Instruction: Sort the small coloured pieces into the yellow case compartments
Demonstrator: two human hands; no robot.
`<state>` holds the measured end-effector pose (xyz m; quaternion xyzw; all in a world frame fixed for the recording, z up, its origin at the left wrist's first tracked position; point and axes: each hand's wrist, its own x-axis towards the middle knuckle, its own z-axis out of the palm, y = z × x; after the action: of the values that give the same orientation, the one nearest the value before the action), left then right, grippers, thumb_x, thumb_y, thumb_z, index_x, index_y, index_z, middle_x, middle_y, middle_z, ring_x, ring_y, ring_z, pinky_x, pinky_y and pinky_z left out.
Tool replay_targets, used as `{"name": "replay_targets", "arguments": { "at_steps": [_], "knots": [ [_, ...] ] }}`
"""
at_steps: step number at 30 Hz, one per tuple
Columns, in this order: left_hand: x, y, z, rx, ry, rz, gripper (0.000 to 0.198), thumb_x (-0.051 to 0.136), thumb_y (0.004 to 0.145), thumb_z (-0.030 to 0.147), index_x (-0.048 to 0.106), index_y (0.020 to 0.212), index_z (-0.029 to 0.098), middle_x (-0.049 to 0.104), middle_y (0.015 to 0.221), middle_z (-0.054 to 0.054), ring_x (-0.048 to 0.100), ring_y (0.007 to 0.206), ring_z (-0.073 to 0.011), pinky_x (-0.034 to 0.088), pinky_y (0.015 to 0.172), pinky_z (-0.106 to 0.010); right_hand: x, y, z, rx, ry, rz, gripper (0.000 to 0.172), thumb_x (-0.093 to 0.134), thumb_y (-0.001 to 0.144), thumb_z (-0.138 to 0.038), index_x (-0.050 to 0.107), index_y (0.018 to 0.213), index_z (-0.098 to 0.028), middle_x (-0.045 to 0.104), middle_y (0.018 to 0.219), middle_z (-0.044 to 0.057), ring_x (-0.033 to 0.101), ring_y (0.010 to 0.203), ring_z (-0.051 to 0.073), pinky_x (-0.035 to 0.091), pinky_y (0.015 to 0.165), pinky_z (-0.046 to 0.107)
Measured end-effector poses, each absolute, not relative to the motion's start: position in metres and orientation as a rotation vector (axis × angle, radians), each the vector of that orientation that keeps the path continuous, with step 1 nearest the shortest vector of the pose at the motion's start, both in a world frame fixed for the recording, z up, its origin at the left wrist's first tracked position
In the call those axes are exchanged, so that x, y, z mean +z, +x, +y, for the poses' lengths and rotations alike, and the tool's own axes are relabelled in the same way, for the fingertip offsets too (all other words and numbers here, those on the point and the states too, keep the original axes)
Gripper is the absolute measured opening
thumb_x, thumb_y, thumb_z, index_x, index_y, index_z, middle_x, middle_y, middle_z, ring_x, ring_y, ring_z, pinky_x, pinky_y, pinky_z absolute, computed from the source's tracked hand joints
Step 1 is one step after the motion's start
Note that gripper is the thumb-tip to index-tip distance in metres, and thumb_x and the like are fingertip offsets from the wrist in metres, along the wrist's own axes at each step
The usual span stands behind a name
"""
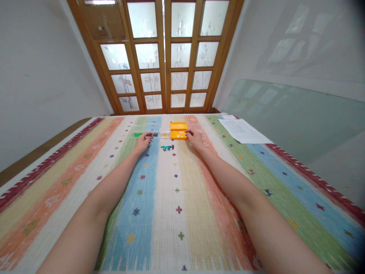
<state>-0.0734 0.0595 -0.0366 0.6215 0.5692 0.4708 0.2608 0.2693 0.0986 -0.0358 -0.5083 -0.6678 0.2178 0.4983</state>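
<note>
An orange two-part case [178, 126] lies open toward the far side of the table, with small white pieces in its near half. My right hand [195, 138] is at the case's right edge, its fingers bent and close together; what they hold, if anything, is too small to make out. To the left, my left hand [143, 141] rests at a clear plastic box [145, 125] that has green and dark small pieces inside. Its fingertips are beside the dark pieces, and their grip is unclear. A small pile of blue and brown pieces [167, 147] lies on the cloth between my hands.
A striped tablecloth [168, 213] covers the table. White paper sheets [242, 130] lie at the far right. Behind the table stand wooden doors with glass panes [168, 64]. A pale green glass panel [285, 114] leans along the right wall.
</note>
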Motion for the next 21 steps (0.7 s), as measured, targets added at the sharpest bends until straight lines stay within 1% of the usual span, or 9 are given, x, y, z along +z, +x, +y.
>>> {"name": "replay_targets", "arguments": {
  "at_steps": [4, 8, 11, 14, 18, 21],
  "knots": [
    [-0.0394, -0.0768, 0.0608, 1.250, 1.671, 1.606, 0.052, 0.051, 0.082, 0.019, 0.071, 0.131, 0.021, 0.077, 0.121, -0.006, 0.062, 0.069, -0.0133, 0.058, 0.073, -0.029, -0.0350, 0.2673, 0.0968, 0.528, -1.233, -1.616, 0.027, 0.054, 0.085, -0.031, 0.076, 0.097, -0.021, 0.079, 0.104, 0.008, 0.069, 0.098, 0.026, 0.053, 0.098, 0.043],
    [-0.0421, -0.0792, 0.0628, 1.219, 1.663, 1.648, 0.059, 0.050, 0.082, 0.017, 0.068, 0.138, 0.020, 0.078, 0.120, -0.006, 0.062, 0.064, -0.0125, 0.057, 0.071, -0.029, -0.0371, 0.2667, 0.0974, 0.542, -1.212, -1.627, 0.027, 0.054, 0.085, -0.031, 0.076, 0.097, -0.021, 0.078, 0.105, 0.008, 0.069, 0.098, 0.026, 0.054, 0.096, 0.041],
    [-0.0426, -0.0806, 0.0645, 1.200, 1.647, 1.658, 0.062, 0.051, 0.083, 0.017, 0.065, 0.143, 0.020, 0.075, 0.131, -0.007, 0.061, 0.061, -0.0110, 0.057, 0.069, -0.027, -0.0400, 0.2669, 0.0992, 0.544, -1.206, -1.637, 0.027, 0.054, 0.085, -0.032, 0.075, 0.097, -0.021, 0.078, 0.103, 0.007, 0.069, 0.097, 0.025, 0.054, 0.094, 0.040],
    [-0.0420, -0.0805, 0.0650, 1.181, 1.648, 1.662, 0.063, 0.051, 0.085, 0.017, 0.063, 0.147, 0.021, 0.069, 0.143, -0.009, 0.061, 0.061, -0.0102, 0.057, 0.070, -0.028, -0.0422, 0.2667, 0.1005, 0.544, -1.202, -1.647, 0.026, 0.054, 0.086, -0.032, 0.075, 0.096, -0.021, 0.078, 0.102, 0.006, 0.069, 0.096, 0.025, 0.054, 0.094, 0.040],
    [-0.0393, -0.0781, 0.0622, 1.177, 1.657, 1.670, 0.060, 0.054, 0.089, 0.020, 0.060, 0.149, 0.021, 0.068, 0.143, -0.010, 0.062, 0.063, -0.0106, 0.058, 0.073, -0.030, -0.0424, 0.2660, 0.1002, 0.542, -1.197, -1.654, 0.026, 0.054, 0.086, -0.031, 0.076, 0.096, -0.021, 0.078, 0.101, 0.006, 0.069, 0.094, 0.025, 0.054, 0.094, 0.041],
    [-0.0345, -0.0783, 0.0578, 1.202, 1.682, 1.702, 0.059, 0.052, 0.089, 0.018, 0.061, 0.147, 0.021, 0.070, 0.140, -0.010, 0.064, 0.068, -0.0118, 0.060, 0.078, -0.031, -0.0417, 0.2657, 0.0989, 0.542, -1.199, -1.663, 0.026, 0.054, 0.085, -0.030, 0.076, 0.096, -0.022, 0.078, 0.101, 0.006, 0.069, 0.095, 0.024, 0.054, 0.095, 0.040]
  ]
}}
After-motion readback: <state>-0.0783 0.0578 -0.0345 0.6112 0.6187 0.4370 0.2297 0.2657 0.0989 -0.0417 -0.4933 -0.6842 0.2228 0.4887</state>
